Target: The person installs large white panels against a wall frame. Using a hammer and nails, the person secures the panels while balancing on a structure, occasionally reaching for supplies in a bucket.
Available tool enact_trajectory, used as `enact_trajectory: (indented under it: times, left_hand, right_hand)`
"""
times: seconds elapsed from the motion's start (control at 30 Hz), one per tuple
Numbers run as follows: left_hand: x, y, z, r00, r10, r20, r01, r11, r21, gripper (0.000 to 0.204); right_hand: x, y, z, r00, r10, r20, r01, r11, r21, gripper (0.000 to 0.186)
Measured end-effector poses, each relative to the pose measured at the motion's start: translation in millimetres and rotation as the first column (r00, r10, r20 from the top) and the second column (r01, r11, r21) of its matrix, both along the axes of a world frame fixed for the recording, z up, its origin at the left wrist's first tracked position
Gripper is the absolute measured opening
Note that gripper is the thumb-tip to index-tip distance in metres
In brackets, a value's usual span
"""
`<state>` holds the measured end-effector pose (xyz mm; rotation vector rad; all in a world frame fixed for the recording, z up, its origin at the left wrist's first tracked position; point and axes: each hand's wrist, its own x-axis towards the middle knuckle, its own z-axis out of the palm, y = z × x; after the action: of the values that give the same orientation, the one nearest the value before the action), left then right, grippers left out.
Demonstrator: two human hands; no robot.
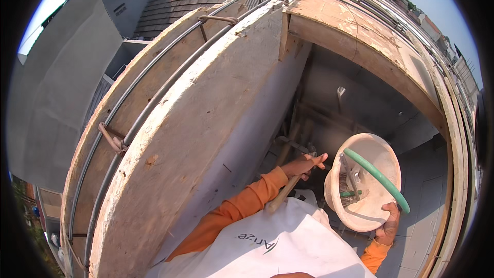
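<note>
My left hand (303,164), in an orange sleeve, has its fingers around a pale wooden handle (282,195) that slopes up toward a dull metal piece, possibly a hammer head; its index finger sticks out. At the right, my right hand (388,224) grips the rim of a pale, dirt-stained bucket (342,209), tilted so its inside shows. A green hose (375,172) arches across the bucket, and a grey rod (350,172) stands in it with some tangled material I cannot make out.
A thick pale formwork board (198,105) rises along my left, with steel bars (154,69) beside it. A plywood-topped beam (350,10) crosses above the dark opening. Grey floor (417,201) lies below at right. Roofs (177,5) and a grey wall (56,103) stand beyond.
</note>
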<state>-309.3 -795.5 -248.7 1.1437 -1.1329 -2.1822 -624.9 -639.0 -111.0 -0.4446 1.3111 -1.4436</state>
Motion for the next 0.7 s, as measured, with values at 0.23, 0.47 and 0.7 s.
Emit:
enact_trajectory:
  times: [0.23, 0.47, 0.7]
  left_hand:
    - [13, -25, -13, 0.98, 0.2, -0.017, -0.2, 0.98, -0.016, 0.067]
    - [42, -30, 11, 0.964, 0.199, -0.177, -0.218, 0.971, -0.096, 0.076]
    - [31, -2, 70, 0.878, 0.123, -0.462, -0.167, 0.984, -0.055, 0.06]
  right_hand:
    - [29, 2, 48, 0.992, 0.031, 0.123, -0.021, 0.997, -0.08, 0.063]
    - [84, -20, 122, 0.971, 0.107, 0.212, -0.069, 0.982, -0.178, 0.068]
    - [99, 1, 162, 0.964, 0.131, 0.23, -0.058, 0.953, -0.299, 0.054]
